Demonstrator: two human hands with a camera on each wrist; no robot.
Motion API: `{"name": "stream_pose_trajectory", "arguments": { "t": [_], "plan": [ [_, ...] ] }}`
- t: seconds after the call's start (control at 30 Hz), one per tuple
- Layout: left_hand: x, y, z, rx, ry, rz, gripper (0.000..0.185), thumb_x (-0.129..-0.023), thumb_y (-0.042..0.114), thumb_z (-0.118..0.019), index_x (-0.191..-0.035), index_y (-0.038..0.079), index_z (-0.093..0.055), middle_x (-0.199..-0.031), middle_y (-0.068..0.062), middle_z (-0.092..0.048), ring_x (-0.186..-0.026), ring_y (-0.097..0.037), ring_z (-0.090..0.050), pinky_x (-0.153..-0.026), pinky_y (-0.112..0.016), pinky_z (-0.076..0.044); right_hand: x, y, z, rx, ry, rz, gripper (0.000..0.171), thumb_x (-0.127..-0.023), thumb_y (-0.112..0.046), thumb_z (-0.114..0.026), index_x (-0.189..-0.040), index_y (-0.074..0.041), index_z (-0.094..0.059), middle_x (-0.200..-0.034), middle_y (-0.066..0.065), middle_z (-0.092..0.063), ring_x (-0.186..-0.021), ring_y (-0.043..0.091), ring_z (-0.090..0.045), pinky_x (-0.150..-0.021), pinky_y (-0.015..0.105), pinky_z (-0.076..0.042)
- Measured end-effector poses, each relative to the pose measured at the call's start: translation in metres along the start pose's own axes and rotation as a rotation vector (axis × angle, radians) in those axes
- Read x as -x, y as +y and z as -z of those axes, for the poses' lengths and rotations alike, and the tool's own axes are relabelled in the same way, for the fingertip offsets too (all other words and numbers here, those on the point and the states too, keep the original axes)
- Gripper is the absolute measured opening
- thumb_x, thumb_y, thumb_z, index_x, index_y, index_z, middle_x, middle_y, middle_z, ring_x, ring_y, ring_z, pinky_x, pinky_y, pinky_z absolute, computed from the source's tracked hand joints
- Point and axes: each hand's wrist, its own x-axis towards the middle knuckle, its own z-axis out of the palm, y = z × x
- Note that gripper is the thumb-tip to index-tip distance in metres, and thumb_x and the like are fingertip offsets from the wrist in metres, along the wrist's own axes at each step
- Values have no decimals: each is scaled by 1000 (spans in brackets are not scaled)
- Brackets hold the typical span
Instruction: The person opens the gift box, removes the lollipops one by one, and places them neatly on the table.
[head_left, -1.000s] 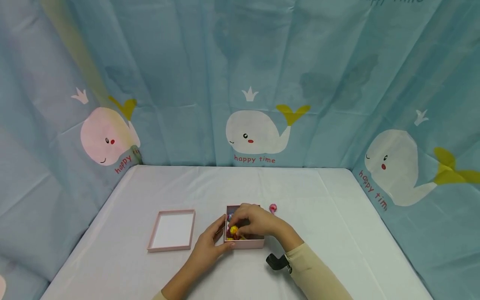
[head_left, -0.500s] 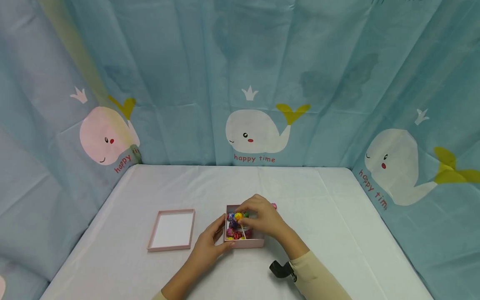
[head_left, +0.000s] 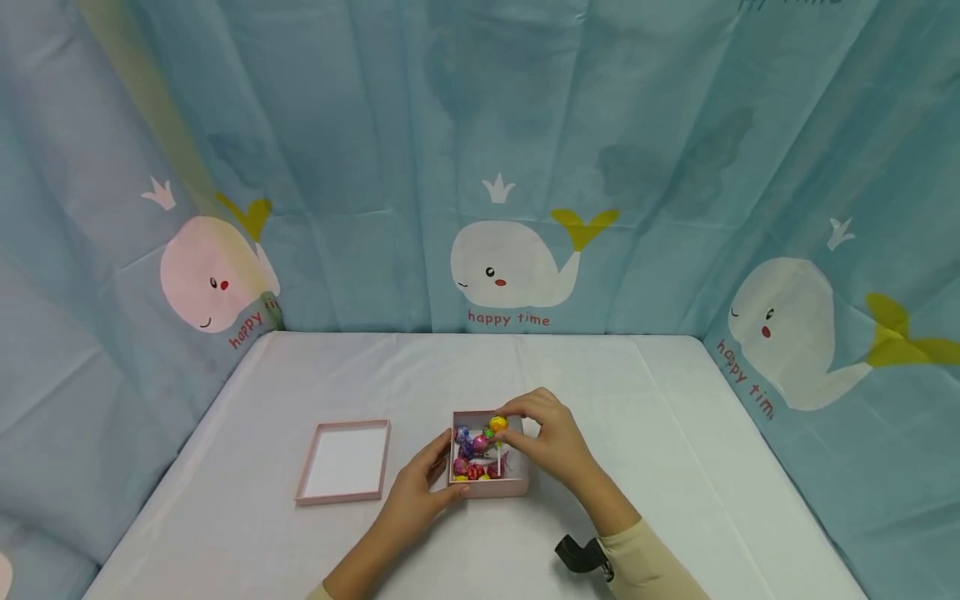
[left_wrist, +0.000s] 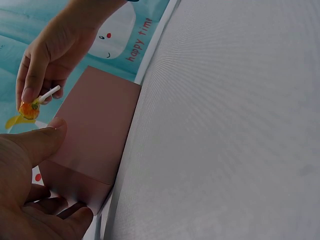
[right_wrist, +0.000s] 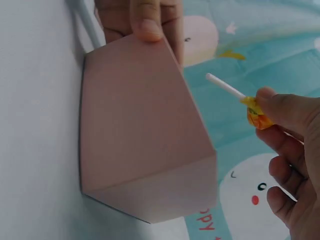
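Right hand [head_left: 551, 437] pinches yellow lollipop [head_left: 498, 424] above box [head_left: 487, 487]. Left hand [head_left: 416, 492] grips box's near-left corner. Lid [head_left: 343, 460] lies left on worktop [head_left: 660, 467].

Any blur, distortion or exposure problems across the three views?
Head view: sharp and evenly lit, wide-angle bowing at the edges, lollipops in the pink box small. Left wrist view: left hand fills the corner, dim and soft; table weave crisp. Right wrist view: yellow lollipop in the right hand slightly soft, tilted horizon.
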Motion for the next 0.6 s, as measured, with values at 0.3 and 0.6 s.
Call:
{"name": "stream_pose_trajectory", "arguments": {
  "t": [0.3,0.6],
  "plan": [
    [1,2,-1,12,-15,13,93,-82,18,-87,-159,8,-35,-164,-13,-36,-145,-36,-43,-117,-35,-41,1,5,18,-4,37,-10,28,-81,-25,-89,-107,-20,-79,-106,-14,-74,-100,9,-60,-80,34,-59],
    [1,-1,0,19,-1,9,92,-83,18,-87,-159,9,-37,-164,-12,-36,-146,-35,-42,-117,-36,-41,-4,22,48,27,135,-100,28,-81,-21,-89,-107,-23,-79,-103,-11,-74,-97,11,-59,-80,34,-56]
  ]
}}
